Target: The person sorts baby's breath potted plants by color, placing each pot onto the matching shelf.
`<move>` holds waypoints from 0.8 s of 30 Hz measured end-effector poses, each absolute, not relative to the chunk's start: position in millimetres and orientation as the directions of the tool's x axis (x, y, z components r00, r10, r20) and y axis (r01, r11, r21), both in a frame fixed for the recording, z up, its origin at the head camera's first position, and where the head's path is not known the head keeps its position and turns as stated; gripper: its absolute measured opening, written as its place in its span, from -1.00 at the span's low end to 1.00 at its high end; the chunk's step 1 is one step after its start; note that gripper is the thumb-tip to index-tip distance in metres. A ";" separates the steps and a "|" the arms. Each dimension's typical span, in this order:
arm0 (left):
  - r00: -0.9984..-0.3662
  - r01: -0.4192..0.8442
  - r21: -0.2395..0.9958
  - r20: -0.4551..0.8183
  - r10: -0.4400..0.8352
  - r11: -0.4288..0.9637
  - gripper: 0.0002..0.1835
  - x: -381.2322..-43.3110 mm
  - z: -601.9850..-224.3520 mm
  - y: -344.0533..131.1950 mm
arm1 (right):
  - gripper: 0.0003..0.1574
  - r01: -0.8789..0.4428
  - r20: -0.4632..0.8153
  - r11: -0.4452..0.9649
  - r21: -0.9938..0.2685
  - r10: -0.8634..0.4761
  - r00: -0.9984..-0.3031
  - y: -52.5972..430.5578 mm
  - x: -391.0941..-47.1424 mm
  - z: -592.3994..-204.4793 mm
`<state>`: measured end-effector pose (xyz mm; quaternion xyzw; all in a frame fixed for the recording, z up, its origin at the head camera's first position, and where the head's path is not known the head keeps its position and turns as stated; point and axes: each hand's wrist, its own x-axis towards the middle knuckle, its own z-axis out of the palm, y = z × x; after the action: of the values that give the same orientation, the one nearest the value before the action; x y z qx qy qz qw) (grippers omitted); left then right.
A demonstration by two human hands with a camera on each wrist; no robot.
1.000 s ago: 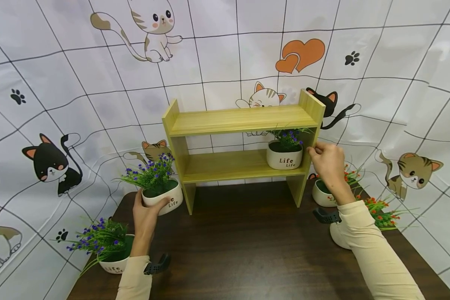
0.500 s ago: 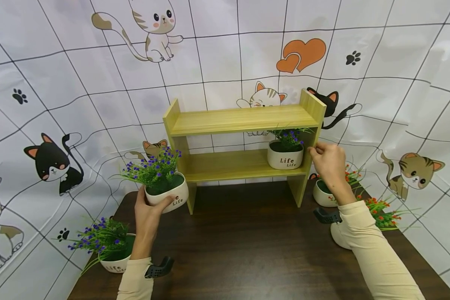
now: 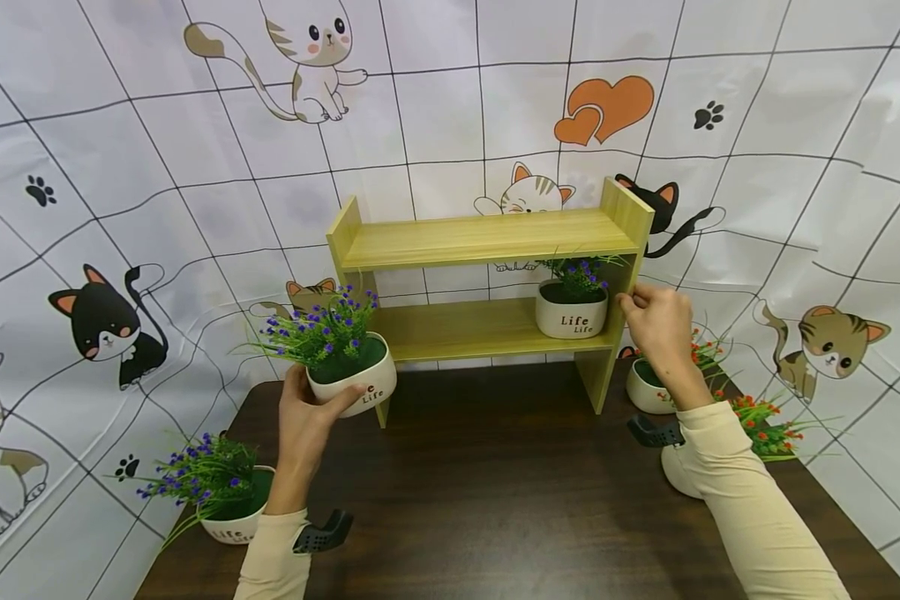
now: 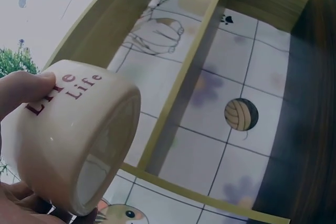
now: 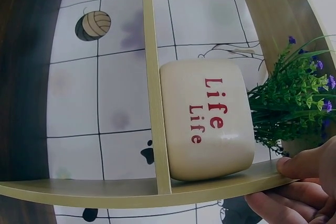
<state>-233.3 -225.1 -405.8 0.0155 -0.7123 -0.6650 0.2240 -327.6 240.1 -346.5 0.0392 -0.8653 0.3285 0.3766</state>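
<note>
My left hand [image 3: 307, 425] grips a white oval flower pot [image 4: 79, 129] marked "Life" with purple flowers, thumb on its front and fingers underneath. The pot is tilted, off the table, and overlaps the left side of the wooden shelf [image 3: 457, 329] in the head view. With thumb and fingers, my right hand [image 3: 658, 325] pinches the front edge of the shelf's right side panel [image 5: 252, 184]. Just inside that panel, a second purple-flowered pot [image 3: 572, 317] stands upright on the middle board.
Another purple-flowered pot [image 3: 232, 527] stands on the dark table [image 3: 480, 500] at the left. At the right are two orange-flowered pots, a rear pot [image 3: 645, 390] and a nearer pot [image 3: 675, 471] partly behind my right sleeve. A cat-print wall sheet [image 3: 435, 117] hangs behind the shelf.
My left hand has carried its flower pot right and slightly up, to the shelf's left end. My right hand has stayed on the side panel.
</note>
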 end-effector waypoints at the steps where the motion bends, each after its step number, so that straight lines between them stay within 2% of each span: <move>1: -0.899 0.275 0.952 0.304 -0.315 0.134 -0.20 -233.3 -405.3 -224.8 | -0.78 -0.316 0.680 0.782 -0.537 0.179 -0.711 240.1 -327.6 -346.5; 10: -0.902 0.318 0.927 0.361 -0.238 0.202 -0.25 -233.7 -396.9 -216.9 | -0.77 -0.326 0.679 0.778 -0.537 0.169 -0.714 240.1 -326.4 -345.0; 24: -0.916 0.322 0.925 0.358 -0.181 0.201 -0.28 -242.5 -384.0 -190.9 | -0.75 -0.329 0.676 0.774 -0.540 0.166 -0.718 239.3 -326.4 -346.4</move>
<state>-242.5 -190.9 -384.0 -0.0469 -0.7489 -0.6302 0.1995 -326.4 239.3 -346.4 0.0471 -0.8650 0.3326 0.3727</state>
